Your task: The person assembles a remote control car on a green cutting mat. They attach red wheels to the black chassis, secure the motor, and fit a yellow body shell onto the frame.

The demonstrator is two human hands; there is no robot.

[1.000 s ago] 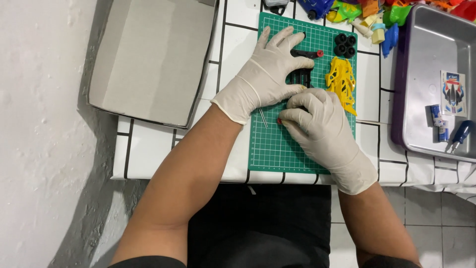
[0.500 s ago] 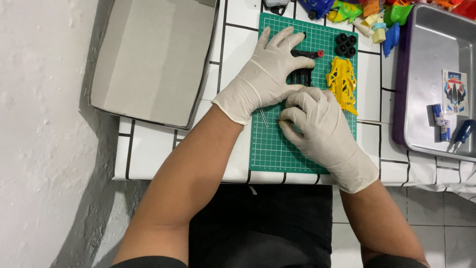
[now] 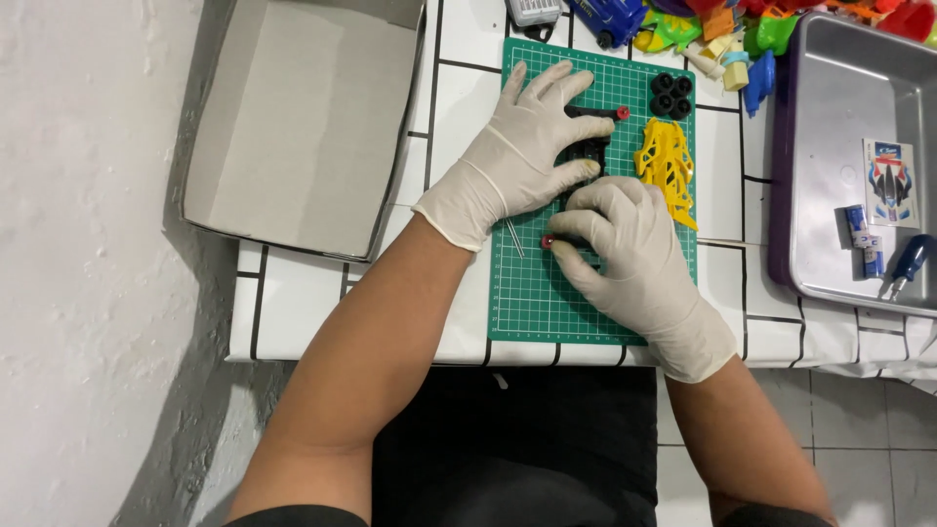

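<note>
Head view: both gloved hands meet over a green cutting mat (image 3: 547, 303) that lies on a white tiled counter (image 3: 322, 303), which gives a flat, marked bed for small parts. The left hand (image 3: 517, 156) lies palm down with the fingers spread and nearly flat. It presses on a black toy car frame (image 3: 590, 146) rather than closing round it, seemingly to keep the frame from sliding. The right hand (image 3: 625, 244) is curled over the near end of the frame, fingers bent down onto it. How tightly it grips cannot be told, since the hand hides the contact. A small red wheel hub (image 3: 549, 241) shows just at its fingertips, and another red hub (image 3: 623, 113) sticks out at the far end of the frame.

A thin metal pin (image 3: 514, 238) lies on the mat just left of the right hand. A yellow car shell (image 3: 668, 168) lies on the mat just right of the frame, and four black tyres (image 3: 672, 93) sit in a cluster above it, near to hand. An open cardboard box (image 3: 303, 127) sits on the counter well to the left. A metal tray (image 3: 849, 146) on the right holds a sticker sheet (image 3: 890, 182) and a blue-handled screwdriver (image 3: 910, 262). Coloured plastic parts (image 3: 722, 39) are heaped along the far edge.
</note>
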